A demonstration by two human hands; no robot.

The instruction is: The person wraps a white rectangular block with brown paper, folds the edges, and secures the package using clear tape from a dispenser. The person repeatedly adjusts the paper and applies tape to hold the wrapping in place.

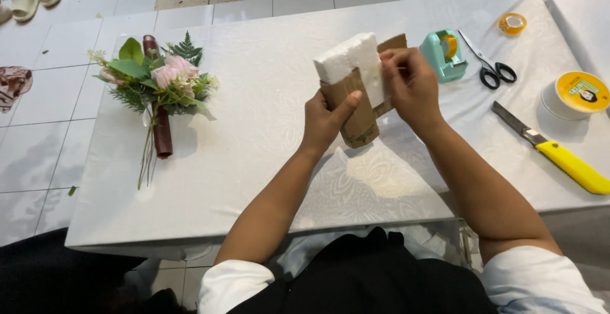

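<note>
Over the white-clothed table [254, 161], the left hand [324, 120] grips a brown cardboard piece [356, 114] from its lower left, thumb across the front. The right hand [410, 85] pinches the white foam block [352, 60] that sits against the cardboard, possibly half wrapped by it. At nine o'clock lies a flower bouquet [159, 82]. Toward two o'clock stand a teal tape dispenser [445, 53], scissors [486, 66] and a tape roll [512, 23]; at three o'clock, a yellow-handled knife [559, 158] and a round tub [575, 95].

A white foam block [353, 63] stands tilted above the table, half wrapped in brown cardboard [356, 114]; both held aloft.
</note>
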